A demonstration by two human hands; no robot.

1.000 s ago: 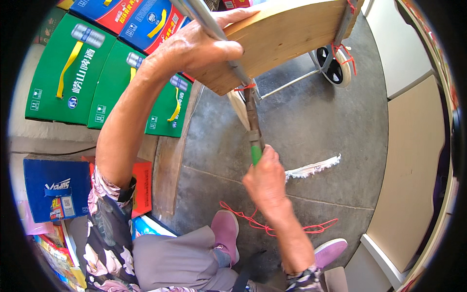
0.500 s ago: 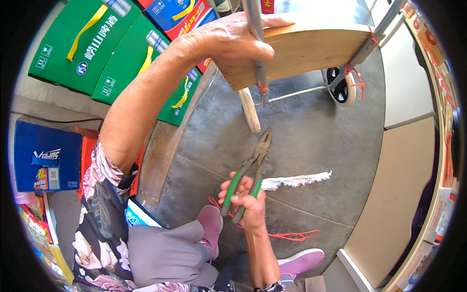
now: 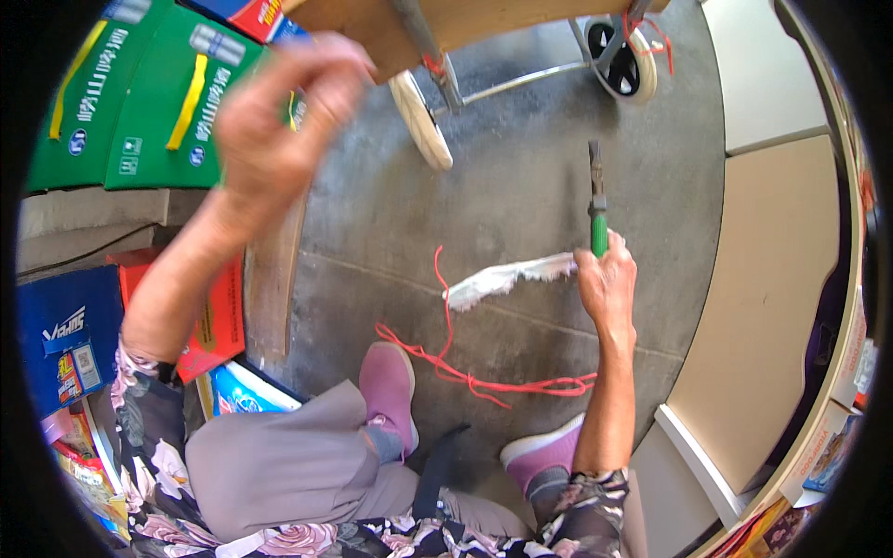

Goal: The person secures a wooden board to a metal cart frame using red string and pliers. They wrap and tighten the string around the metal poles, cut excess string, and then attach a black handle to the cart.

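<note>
Green-handled pliers [image 3: 597, 197] upright in our right hand [image 3: 609, 284]

We see the pliers above the grey floor [image 3: 530, 177], metal nose pointing away from us, our right fingers wrapped firmly around the handles. They are turned edge-on, so we cannot tell whether their jaws are parted. We judge them stiff, fairly heavy at the nose and hard to break; the green sleeves look like the surer hold, well back from the pivot, as bare metal could slip.

Just beyond that hand lies a frayed white cloth strip [image 3: 507, 279], limp and light by its look. Nearer our feet is a loose tangle of red string [image 3: 465, 374], soft and easily snagged.

Our left hand [image 3: 279, 121] is blurred, fingers curled, near the wooden board [image 3: 502, 23] on the wheeled metal frame [image 3: 526, 82]; we cannot tell whether it grips anything. Green boxes [image 3: 149, 139] stand behind it.
</note>
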